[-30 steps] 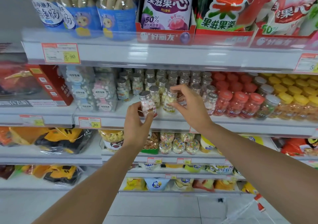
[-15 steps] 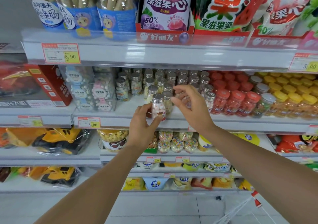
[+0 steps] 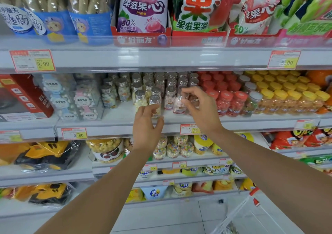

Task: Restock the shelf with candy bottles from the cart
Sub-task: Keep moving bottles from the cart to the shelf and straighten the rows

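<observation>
Firmly, the left hand (image 3: pixel 146 127) grips the lower body of a silver-capped candy bottle (image 3: pixel 154 101), upright at the shelf (image 3: pixel 107 124) front. Just beside it, the right hand (image 3: pixel 201 109) pinches a tilted pink-candy bottle (image 3: pixel 179 104) near its cap, left of the red-capped bottles (image 3: pixel 224 99).

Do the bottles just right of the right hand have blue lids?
No, the bottles just right of the right hand have red lids.
</observation>
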